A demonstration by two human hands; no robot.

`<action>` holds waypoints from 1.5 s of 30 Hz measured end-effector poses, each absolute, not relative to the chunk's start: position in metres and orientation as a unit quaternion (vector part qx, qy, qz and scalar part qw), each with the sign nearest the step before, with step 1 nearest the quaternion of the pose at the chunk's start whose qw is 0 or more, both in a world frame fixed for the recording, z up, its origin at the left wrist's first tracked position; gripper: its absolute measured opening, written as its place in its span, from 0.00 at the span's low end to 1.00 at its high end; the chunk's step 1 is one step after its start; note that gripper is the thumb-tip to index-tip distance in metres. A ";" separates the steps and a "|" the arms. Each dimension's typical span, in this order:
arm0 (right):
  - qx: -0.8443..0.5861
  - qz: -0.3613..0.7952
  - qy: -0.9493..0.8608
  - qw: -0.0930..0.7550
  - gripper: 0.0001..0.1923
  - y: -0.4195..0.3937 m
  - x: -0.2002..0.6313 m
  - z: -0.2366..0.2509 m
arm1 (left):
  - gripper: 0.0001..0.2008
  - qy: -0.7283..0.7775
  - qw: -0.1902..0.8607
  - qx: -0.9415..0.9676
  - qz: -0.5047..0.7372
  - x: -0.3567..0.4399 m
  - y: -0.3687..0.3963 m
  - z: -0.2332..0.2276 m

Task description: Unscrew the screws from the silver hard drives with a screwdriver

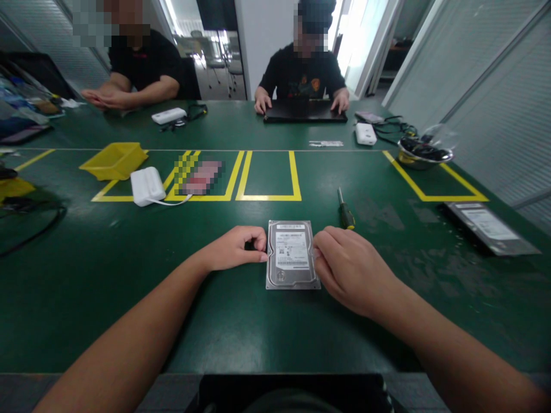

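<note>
While both hands (235, 248) (350, 267) flank hard drive (293, 254), screwdriver (345, 210) just beyond

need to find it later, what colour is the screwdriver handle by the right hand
Yellow and black, seen in the head view: the screwdriver lies just beyond the right hand.

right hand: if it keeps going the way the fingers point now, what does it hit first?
The right hand points left, fingertips at the right edge of the hard drive lying flat on the table. Going straight on, it would meet the drive at once; they look already in contact, though that's hard to confirm. Beyond it sits the left hand.
</note>
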State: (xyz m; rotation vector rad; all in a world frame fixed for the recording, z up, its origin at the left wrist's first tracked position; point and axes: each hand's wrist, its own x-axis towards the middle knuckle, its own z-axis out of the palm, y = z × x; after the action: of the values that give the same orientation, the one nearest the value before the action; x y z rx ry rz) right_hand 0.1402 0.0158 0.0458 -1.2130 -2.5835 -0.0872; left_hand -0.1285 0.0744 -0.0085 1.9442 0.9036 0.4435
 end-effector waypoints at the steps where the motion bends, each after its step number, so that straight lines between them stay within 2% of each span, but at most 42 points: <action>1: -0.422 -0.014 -0.896 0.138 0.10 0.019 0.141 0.041 | 0.13 0.366 0.464 0.786 0.183 -0.129 0.075 -0.009; 4: -0.424 0.009 -0.899 0.113 0.09 0.025 0.146 0.028 | 0.13 0.369 0.473 0.776 0.196 -0.128 0.074 -0.009; 7: -0.423 0.032 -0.900 0.100 0.09 0.028 0.152 0.019 | 0.14 0.394 0.439 0.772 0.237 -0.123 0.072 -0.010; 11: -0.411 0.031 -0.906 0.099 0.10 0.028 0.157 0.014 | 0.13 0.445 0.288 0.775 0.345 -0.111 0.062 -0.009; 15: -0.401 0.036 -0.909 0.105 0.11 0.025 0.158 0.013 | 0.08 0.407 0.114 0.801 0.424 -0.097 0.049 -0.002; 19: -0.397 0.145 -0.894 0.152 0.11 0.023 0.159 0.017 | 0.02 0.306 0.045 0.863 0.398 -0.082 0.036 0.005; 25: -0.390 0.319 -0.835 0.223 0.10 0.021 0.161 0.028 | 0.12 0.222 -0.053 0.909 0.348 -0.063 0.025 0.017; 30: -0.393 0.392 -0.789 0.265 0.11 0.022 0.162 0.032 | 0.07 0.214 -0.071 0.912 0.344 -0.052 0.027 0.026; 37: -0.434 0.415 -0.742 0.299 0.13 0.029 0.168 0.032 | 0.05 0.214 -0.056 0.898 0.380 -0.039 0.040 0.025; 45: -0.462 0.414 -0.715 0.324 0.13 0.031 0.171 0.029 | 0.09 0.276 -0.052 0.882 0.378 -0.026 0.044 0.023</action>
State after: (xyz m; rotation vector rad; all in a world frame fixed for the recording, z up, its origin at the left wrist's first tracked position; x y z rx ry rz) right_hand 0.1711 0.0306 0.0292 -1.2111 -1.8745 1.0863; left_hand -0.0264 0.0439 0.0227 2.8671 0.8985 1.2283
